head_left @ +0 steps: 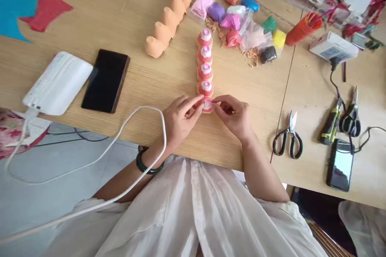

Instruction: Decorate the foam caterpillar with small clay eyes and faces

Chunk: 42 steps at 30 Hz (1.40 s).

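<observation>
On the wood-grain tabletop (129, 76), the nearest pink dome (207, 109), touched by left hand (180, 118) and right hand (237, 116), pinch closure indiscernible, could be dented by overpressing.

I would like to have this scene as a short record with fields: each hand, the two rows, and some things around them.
left hand: fingers at the left side of the nearest decorated piece
right hand: fingertips at its right side
decorated row: five pink-and-white pieces
plain row: five peach-coloured pieces, slanting, left of the decorated row
coloured packets: grouped beyond the hands
left on table: black phone, white device
right on table: black-handled scissors, blades slightly apart
</observation>
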{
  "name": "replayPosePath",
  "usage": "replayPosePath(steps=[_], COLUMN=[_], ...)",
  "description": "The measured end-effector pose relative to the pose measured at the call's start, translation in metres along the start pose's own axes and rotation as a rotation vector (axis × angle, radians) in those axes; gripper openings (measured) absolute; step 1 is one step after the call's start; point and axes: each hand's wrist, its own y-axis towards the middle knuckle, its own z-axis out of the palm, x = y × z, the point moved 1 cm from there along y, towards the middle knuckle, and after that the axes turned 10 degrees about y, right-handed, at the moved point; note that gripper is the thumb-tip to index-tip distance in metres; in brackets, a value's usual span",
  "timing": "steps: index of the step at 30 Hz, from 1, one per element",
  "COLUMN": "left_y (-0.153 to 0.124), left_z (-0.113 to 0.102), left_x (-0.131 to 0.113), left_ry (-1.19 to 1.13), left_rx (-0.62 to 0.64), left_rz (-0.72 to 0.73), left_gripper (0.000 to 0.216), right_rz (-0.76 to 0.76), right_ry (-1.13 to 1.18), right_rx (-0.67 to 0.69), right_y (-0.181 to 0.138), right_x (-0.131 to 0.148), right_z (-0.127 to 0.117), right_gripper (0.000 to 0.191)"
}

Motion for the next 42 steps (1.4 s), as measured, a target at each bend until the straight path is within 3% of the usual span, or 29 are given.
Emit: replayPosePath(steps=[13, 22, 42], left_y=[0.001, 0.0037, 0.0041], left_z=[-0.0005, -0.0004, -0.0015], left_x=[-0.0004, -0.0012, -0.0062], left_ry=[0.019, -0.01, 0.026], left_rx=[-0.036, -0.047, -0.042], left_rz=[0.111, 0.157, 0.09], left_gripper=[0.02, 0.017, 0.014], right_rz=[0.025, -0.022, -0.008], right_ry=[-0.034, -0.034, -0.053], right_rx=[0.002, 0.009, -0.014], right_y=[0.0007, 0.0, -0.0008], right_x=[0.0008, 0.0001, 0.0018], right_z=[0.0014, 0.0015, 0.0046], right_gripper=[0.034, 0.028, 0.043])
